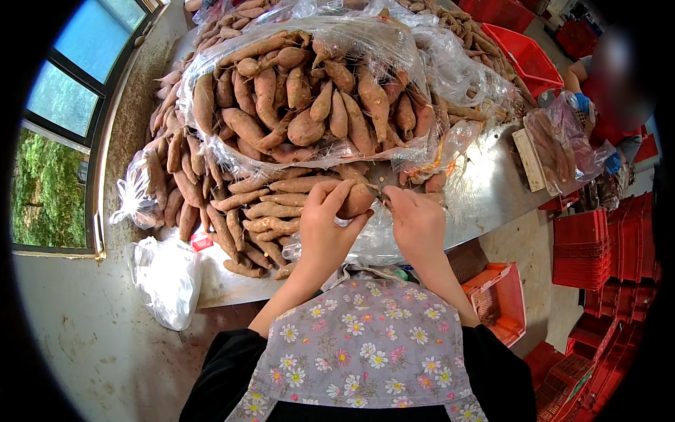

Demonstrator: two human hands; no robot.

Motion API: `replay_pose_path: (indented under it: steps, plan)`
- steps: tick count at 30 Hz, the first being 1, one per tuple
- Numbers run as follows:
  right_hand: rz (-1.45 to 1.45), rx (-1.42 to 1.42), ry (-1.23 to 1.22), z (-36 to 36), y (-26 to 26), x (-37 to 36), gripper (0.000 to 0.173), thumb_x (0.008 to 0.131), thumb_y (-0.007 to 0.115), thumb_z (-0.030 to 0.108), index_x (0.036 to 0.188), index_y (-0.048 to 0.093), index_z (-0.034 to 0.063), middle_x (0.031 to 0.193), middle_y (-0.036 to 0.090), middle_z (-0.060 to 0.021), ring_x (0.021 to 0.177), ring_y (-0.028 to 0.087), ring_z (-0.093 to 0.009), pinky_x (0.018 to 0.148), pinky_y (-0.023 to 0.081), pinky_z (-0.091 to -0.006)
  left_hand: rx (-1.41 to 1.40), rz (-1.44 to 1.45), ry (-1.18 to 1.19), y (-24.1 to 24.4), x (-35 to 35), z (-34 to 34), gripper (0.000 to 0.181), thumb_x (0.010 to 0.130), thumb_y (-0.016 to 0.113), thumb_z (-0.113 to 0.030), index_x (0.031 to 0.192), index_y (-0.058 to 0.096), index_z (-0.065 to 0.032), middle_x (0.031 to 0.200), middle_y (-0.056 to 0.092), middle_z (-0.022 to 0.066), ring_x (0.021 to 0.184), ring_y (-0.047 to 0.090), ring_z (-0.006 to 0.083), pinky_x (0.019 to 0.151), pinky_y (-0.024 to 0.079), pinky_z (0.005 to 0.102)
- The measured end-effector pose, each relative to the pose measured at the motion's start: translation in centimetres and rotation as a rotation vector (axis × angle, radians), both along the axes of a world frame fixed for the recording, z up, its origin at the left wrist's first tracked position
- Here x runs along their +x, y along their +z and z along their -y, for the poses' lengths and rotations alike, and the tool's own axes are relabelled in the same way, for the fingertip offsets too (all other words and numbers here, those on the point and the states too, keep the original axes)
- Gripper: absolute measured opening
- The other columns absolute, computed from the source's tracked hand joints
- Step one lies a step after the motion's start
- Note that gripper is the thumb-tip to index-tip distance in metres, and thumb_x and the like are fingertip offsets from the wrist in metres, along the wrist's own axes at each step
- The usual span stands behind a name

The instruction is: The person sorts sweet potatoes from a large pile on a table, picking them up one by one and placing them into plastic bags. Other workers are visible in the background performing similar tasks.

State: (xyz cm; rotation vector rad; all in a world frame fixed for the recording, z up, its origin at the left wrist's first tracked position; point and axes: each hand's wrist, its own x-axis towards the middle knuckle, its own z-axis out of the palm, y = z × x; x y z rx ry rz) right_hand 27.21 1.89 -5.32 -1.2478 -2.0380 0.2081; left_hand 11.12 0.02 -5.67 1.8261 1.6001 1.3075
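My left hand (pixel 326 224) grips a rounded sweet potato (pixel 356 201), thumb below it and fingers over its top. At that root's right tip, my right hand (pixel 419 224) is closed on a small dark cutting tool (pixel 385 200); its exact kind is mostly hidden by the fingers. Just beyond both hands lies a large open clear plastic bag (pixel 232 153) full of sweet potatoes (pixel 306 128). To the left of my left hand, a row of long sweet potatoes (pixel 273 211) rests on the metal table (pixel 482 198).
A knotted plastic bag (pixel 138 187) and a white plastic bag (pixel 167 282) are at the left, near a window (pixel 58 100). Red crates (pixel 580 250) stand at the right, one orange-red crate (pixel 498 303) close by. A person (pixel 622 89) handles a bagged tray of sweet potatoes (pixel 548 150).
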Motion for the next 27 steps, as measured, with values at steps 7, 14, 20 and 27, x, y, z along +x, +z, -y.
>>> replay_pose_path:
  steps: [7, 14, 20, 27]
  plan:
    - [0.073, -0.166, -0.063, -0.4, -5.0, 1.4, 0.017, 0.077, 0.057, 0.002, 0.093, 0.06, 0.0059, 0.069, 0.058, -0.0143, 0.065, 0.057, -0.034, 0.056, 0.043, -0.0405, -0.173, 0.081, -0.152, -0.8, -1.2, 0.8, 0.047, 0.063, 0.077, -0.007, 0.107, 0.059, -0.0001, 0.099, 0.056, 0.0113, 0.091, 0.055, 0.0254, 0.079, 0.045, 0.0327]
    - [-0.168, -0.378, -0.07, 1.3, -9.3, 4.7, 0.022, 0.079, 0.061, 0.019, 0.098, 0.059, 0.0089, 0.089, 0.063, -0.0131, 0.079, 0.061, -0.035, 0.064, 0.047, -0.0443, -0.228, 0.394, -0.241, -0.1, -2.8, 0.5, 0.045, 0.066, 0.077, -0.007, 0.105, 0.058, 0.0033, 0.104, 0.058, 0.0083, 0.097, 0.054, 0.0162, 0.085, 0.043, 0.0272]
    - [0.166, -0.43, 0.08, 3.9, -5.4, 4.2, 0.034, 0.074, 0.066, 0.018, 0.106, 0.058, 0.0064, 0.096, 0.062, -0.0102, 0.084, 0.061, -0.033, 0.066, 0.047, -0.0399, -0.435, 0.827, -0.105, 0.8, -4.5, 0.3, 0.047, 0.072, 0.073, -0.003, 0.114, 0.054, 0.0048, 0.106, 0.056, 0.0065, 0.093, 0.056, 0.0134, 0.083, 0.045, 0.026]
    - [-0.44, -0.563, -0.436, 0.5, -6.0, 4.0, 0.021, 0.087, 0.056, 0.021, 0.087, 0.059, -0.0003, 0.06, 0.056, -0.0137, 0.053, 0.059, -0.027, 0.053, 0.045, -0.0373, -0.273, 0.725, -0.308, -0.1, -4.4, 1.6, 0.048, 0.068, 0.075, -0.005, 0.111, 0.055, 0.0035, 0.108, 0.056, 0.0064, 0.1, 0.053, 0.0147, 0.088, 0.042, 0.0284]
